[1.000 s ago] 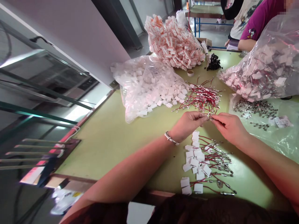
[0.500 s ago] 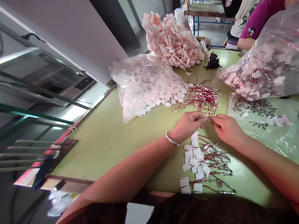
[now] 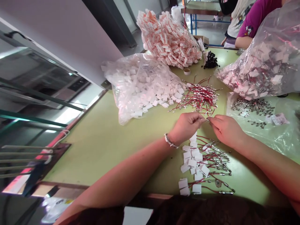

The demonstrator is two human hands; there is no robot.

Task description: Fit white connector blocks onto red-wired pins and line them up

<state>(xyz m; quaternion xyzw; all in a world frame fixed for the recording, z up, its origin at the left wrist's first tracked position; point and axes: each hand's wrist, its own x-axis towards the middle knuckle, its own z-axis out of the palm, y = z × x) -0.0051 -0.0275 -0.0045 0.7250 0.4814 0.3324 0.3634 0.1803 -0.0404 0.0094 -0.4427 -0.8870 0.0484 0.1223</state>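
My left hand (image 3: 188, 127) and my right hand (image 3: 227, 130) meet fingertip to fingertip above the table, both closed in a pinch. Between them shows a small metal part (image 3: 207, 119), mostly covered by the fingers; its exact kind is too small to tell. Just beyond the hands lies a pile of short red wires (image 3: 203, 95) with metal ends. Below the hands, red wires (image 3: 212, 164) with white plastic housings (image 3: 194, 153) at the left and slim metal-ended pieces at the right lie in a rough column.
A clear bag (image 3: 140, 84) spills white housings. Behind it stands a heap of pinkish-white pieces (image 3: 168, 42), beside black-tipped pieces (image 3: 211, 59) and a tape roll (image 3: 187, 71). Metal parts (image 3: 254, 107) lie on plastic at right, below another full bag (image 3: 260, 67). A co-worker's sleeve (image 3: 256, 22) shows behind.
The whole view has shifted slightly, so things sit a little further left. My hands remain together in the same pinch, their fingertips slightly closer to each other.
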